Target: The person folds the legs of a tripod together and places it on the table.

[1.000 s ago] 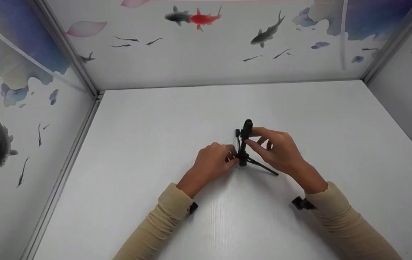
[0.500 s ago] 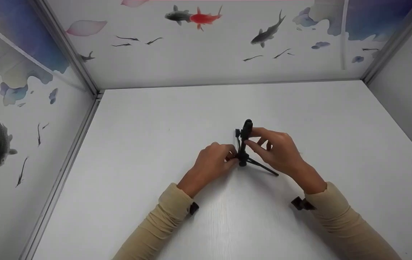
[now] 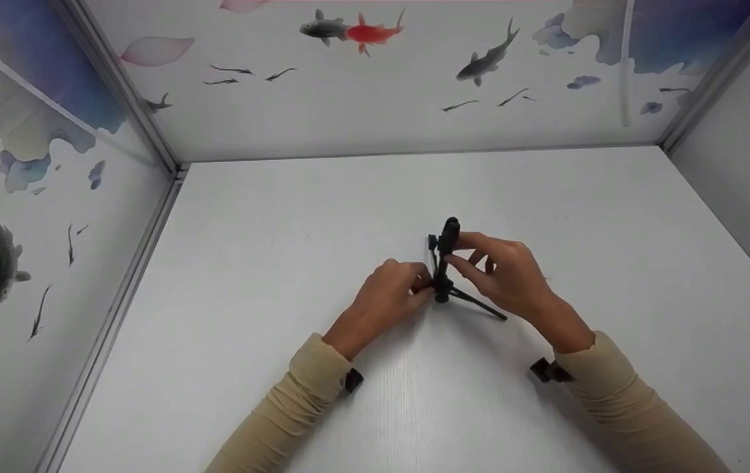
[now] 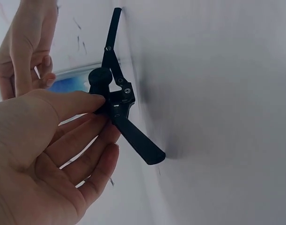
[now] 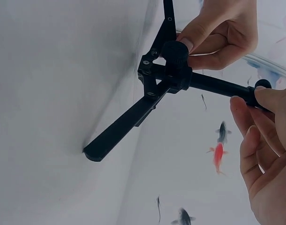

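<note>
A small black tripod (image 3: pixel 442 287) stands upright on the white table with its legs spread. My left hand (image 3: pixel 385 295) pinches it low down, at the hub where the legs meet. In the left wrist view, the thumb and fingers close on that hub beside a round knob (image 4: pixel 100 76). Higher up, my right hand (image 3: pixel 513 279) holds the head end of the centre post between thumb and fingers. The right wrist view has the post (image 5: pixel 217 86) running from the hub to that grip, and a flat leg (image 5: pixel 114 133) reaching the table.
The white table (image 3: pixel 270 217) is bordered by upright panels (image 3: pixel 408 112) printed with fish and petals, at the back and both sides. Metal rails (image 3: pixel 145 236) run along the left edge. A small black device (image 3: pixel 549 370) sits at the right cuff.
</note>
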Tool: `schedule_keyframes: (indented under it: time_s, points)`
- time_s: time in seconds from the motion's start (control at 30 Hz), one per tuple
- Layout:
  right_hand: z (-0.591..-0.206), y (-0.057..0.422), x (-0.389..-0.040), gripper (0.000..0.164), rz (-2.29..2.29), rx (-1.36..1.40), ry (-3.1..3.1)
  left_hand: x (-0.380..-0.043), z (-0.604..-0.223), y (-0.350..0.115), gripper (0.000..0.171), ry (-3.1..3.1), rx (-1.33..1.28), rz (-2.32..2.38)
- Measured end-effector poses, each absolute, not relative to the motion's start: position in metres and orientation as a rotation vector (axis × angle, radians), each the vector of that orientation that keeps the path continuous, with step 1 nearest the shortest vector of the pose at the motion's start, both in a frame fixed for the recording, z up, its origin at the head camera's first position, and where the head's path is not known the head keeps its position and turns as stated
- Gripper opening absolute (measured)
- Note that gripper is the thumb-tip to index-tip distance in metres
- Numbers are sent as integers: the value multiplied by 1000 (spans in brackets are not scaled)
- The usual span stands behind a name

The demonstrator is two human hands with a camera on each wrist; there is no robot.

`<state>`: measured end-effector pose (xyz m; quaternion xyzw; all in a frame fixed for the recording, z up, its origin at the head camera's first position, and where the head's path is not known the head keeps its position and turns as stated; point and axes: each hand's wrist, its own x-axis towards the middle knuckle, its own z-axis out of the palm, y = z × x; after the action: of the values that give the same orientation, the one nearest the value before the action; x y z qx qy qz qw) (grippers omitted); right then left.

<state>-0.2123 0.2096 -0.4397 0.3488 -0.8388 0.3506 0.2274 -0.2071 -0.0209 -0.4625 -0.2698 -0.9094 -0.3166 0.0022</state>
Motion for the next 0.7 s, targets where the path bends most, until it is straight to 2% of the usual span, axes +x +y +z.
schedule_keyframes:
  time_s: [0.7]
  points:
    - [-438, 211, -212, 33, 943, 964, -2317, -208, -463, -19, 10, -2825, -842, -1073]
